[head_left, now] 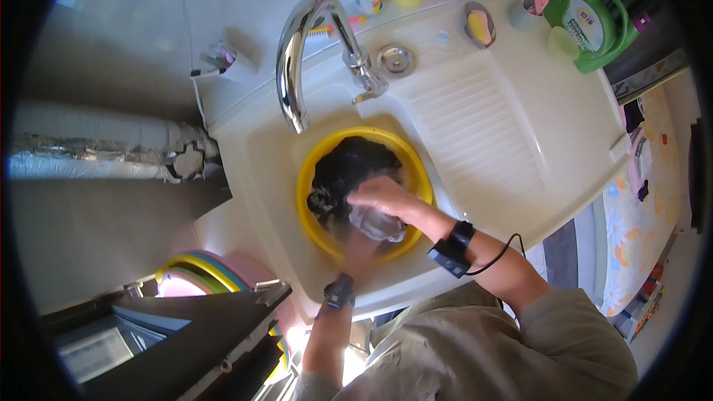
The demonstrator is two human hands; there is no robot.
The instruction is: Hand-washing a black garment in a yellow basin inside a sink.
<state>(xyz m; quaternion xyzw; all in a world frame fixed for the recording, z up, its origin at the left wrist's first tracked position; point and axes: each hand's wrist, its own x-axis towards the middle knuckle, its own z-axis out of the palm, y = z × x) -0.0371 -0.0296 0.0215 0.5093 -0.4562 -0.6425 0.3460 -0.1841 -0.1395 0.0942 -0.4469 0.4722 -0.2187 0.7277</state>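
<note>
The right hand (382, 197) reaches in over a yellow basin (303, 193), its fingers partly curled and pointing left, just above and against a pale grey cloth (380, 224); whether those fingers grip the cloth or only press on it I cannot tell; the left hand (362, 247) is at the basin's near side, just below the right one and close to the same cloth, but it is blurred, so how far open it is and what it has hold of cannot be told; a dark cloth (356, 157) lies bunched in the basin, beyond the hands and to the left of the right hand.

The basin stands in a white sink (271, 200), around and beneath the hands; a chrome tap (286, 67) arches beyond them, its spout ending above the sink, clear of the basin; to the right of the hands, the white bench (579, 171) carries a ridged washboard surface (475, 115); farther off, beyond the hands and to the right, are a grey dish (471, 16) with a yellow piece (480, 27) in it and a green jug (613, 37); nearer the body, left of the hands, coloured basins (215, 267) are stacked; each wrist wears a dark band.
</note>
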